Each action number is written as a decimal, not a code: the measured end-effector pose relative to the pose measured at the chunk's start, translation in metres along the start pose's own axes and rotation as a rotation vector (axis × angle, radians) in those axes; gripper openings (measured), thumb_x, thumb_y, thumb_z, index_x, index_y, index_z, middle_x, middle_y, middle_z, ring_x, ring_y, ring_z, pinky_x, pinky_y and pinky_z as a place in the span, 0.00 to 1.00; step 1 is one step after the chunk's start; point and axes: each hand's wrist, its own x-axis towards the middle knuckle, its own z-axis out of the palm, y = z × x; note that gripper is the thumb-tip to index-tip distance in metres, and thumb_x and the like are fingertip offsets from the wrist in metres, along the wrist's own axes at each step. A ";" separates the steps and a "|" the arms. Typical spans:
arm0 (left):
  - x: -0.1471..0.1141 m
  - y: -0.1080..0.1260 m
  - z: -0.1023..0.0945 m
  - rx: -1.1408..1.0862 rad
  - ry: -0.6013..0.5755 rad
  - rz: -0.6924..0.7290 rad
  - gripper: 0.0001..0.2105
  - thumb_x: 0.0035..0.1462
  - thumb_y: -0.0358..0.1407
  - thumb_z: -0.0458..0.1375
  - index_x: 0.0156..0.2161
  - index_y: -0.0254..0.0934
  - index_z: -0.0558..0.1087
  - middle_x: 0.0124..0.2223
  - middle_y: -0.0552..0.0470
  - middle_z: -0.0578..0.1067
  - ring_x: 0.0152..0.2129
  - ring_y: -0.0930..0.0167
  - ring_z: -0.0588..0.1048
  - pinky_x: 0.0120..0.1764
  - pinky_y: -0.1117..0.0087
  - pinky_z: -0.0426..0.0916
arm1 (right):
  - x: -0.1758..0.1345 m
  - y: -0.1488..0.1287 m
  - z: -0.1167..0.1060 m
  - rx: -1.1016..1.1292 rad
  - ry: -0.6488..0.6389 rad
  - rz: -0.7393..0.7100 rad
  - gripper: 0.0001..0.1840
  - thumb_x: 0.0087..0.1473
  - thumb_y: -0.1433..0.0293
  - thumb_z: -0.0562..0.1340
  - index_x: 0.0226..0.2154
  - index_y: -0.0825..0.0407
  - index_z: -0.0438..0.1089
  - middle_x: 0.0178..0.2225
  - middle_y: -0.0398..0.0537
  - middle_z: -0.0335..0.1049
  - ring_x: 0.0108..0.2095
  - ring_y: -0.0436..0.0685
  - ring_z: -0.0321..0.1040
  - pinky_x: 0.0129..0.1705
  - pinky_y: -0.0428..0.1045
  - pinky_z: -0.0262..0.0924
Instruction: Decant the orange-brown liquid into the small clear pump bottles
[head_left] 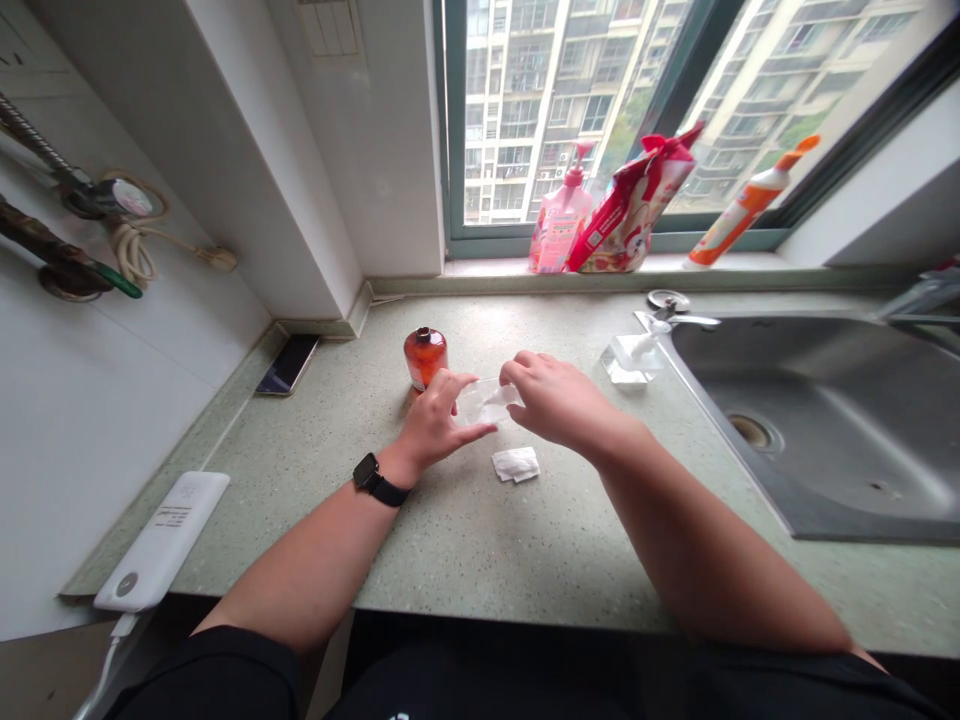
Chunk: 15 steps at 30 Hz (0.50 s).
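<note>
A small clear plastic box (466, 405) with white tissue (495, 402) in it is between my hands over the counter. My left hand (435, 420) grips the box from the left, thumb along its near side and fingers at the far side. At the right side, my right hand (559, 400) has its fingers curled and pinched at the white tissue; its fingertips are partly hidden. A folded white tissue (516, 464) lies just in front of the box. Behind my left hand stands an amber bottle (425, 355) with an uncapped neck.
Another clear box with tissue (630, 362) stands beside the steel sink (825, 420) and faucet (694, 320). A phone (289, 364) and white power bank (163, 540) lie left. On the sill are a pump bottle (559, 225), red pouch (637, 205) and orange-white bottle (742, 215).
</note>
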 end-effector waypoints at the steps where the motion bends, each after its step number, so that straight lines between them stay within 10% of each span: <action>1: 0.000 0.000 0.000 0.001 0.000 0.000 0.32 0.57 0.55 0.71 0.59 0.42 0.70 0.44 0.51 0.73 0.28 0.74 0.71 0.34 0.68 0.73 | 0.001 0.000 0.000 -0.007 0.000 0.007 0.14 0.61 0.70 0.63 0.49 0.52 0.76 0.53 0.56 0.76 0.50 0.64 0.73 0.46 0.54 0.63; 9: -0.001 -0.001 0.001 -0.006 0.006 0.008 0.31 0.57 0.54 0.72 0.59 0.42 0.70 0.44 0.51 0.73 0.27 0.74 0.71 0.34 0.68 0.73 | 0.009 -0.003 0.004 -0.009 0.001 0.107 0.27 0.70 0.54 0.54 0.36 0.52 0.82 0.47 0.59 0.78 0.49 0.67 0.75 0.47 0.57 0.65; 15: -0.001 -0.001 0.001 0.005 0.009 0.016 0.32 0.57 0.54 0.71 0.60 0.42 0.70 0.45 0.51 0.73 0.27 0.74 0.71 0.35 0.67 0.74 | 0.001 0.002 0.004 0.021 0.010 0.062 0.23 0.61 0.55 0.68 0.53 0.52 0.75 0.53 0.58 0.75 0.52 0.67 0.73 0.48 0.55 0.65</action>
